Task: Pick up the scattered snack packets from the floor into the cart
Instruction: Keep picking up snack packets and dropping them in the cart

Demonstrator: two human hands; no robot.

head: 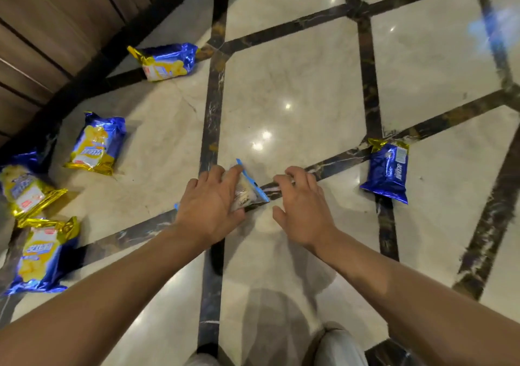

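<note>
The person is bending over a polished marble floor [295,78] with dark inlaid strips, and both bare arms are reaching down and forward.

The left hand [209,205] is lying over a small clear packet [247,190] with light blue edges; its fingers are curling over the packet's far side and the thumb is pressing at the near edge, so the hand is gripping it. The packet is lying where two dark strips cross, in the middle of the view. Whether it is lifted from the floor or not, one cannot tell.

The right hand [302,202] is hovering just beside the packet, on its right side, with fingers loosely bent and spread, and it is holding nothing. The two hands are near each other but not touching.

Other snack packets are lying around. One blue packet [389,173] is lying to the right, well apart from the hands. Four blue and yellow packets are lying to the left: the far packet [166,62] near a wooden wall [42,28], the middle packet [95,143], the edge packet [24,191] at the left border, and the near packet [42,256] below it.

A pale trouser leg [340,348] is showing at the bottom.
</note>
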